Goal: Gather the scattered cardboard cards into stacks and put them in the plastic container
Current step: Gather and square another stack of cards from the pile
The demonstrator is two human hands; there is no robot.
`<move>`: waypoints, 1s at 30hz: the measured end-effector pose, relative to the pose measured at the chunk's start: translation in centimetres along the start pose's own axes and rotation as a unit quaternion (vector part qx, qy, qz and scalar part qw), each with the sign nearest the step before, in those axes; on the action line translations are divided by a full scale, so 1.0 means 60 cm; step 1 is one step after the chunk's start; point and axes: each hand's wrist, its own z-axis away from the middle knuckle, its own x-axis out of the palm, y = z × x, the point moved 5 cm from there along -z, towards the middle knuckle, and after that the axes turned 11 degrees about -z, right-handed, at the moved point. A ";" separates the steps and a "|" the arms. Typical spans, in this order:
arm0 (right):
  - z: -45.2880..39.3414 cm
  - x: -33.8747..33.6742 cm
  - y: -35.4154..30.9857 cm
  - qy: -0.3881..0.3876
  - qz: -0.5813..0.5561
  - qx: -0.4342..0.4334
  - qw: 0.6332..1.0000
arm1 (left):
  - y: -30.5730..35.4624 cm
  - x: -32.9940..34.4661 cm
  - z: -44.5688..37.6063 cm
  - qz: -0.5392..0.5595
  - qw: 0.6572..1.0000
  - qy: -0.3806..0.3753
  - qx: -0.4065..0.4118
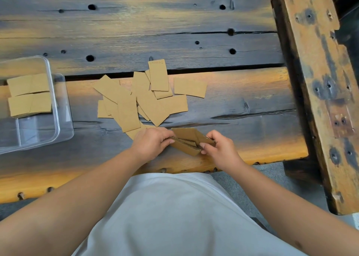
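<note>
Your shirt [174, 213]: pale grey, filling the bottom of the view at 6 o'clock, nearest the lens.
Your left hand [153, 142]: fingers curled, pinching the left end of a small stack of cards [187, 143].
Your right hand [220, 147]: fingers curled, pinching the stack's right end; the cards are fanned, not yet squared.
Held stack: just above the near edge of the desk [242, 112], centre of view.
Scattered cards [143, 98]: overlapping heap at 12 o'clock from your hands, its nearest cards touching your left hand.
Single card [190, 87]: at 1 o'clock of the heap, lying flat, just beside it.
Plastic container [62, 108]: clear, at 9 o'clock, well apart from the heap.
Stacks in container [29, 94]: two, side by side against its far end.
Wooden beam [318, 81]: at 3 o'clock, beside the desk.
</note>
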 end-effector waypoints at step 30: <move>-0.007 -0.027 -0.002 -0.034 0.015 -0.084 0.996 | -0.001 0.015 -0.008 0.096 0.993 -0.051 -0.053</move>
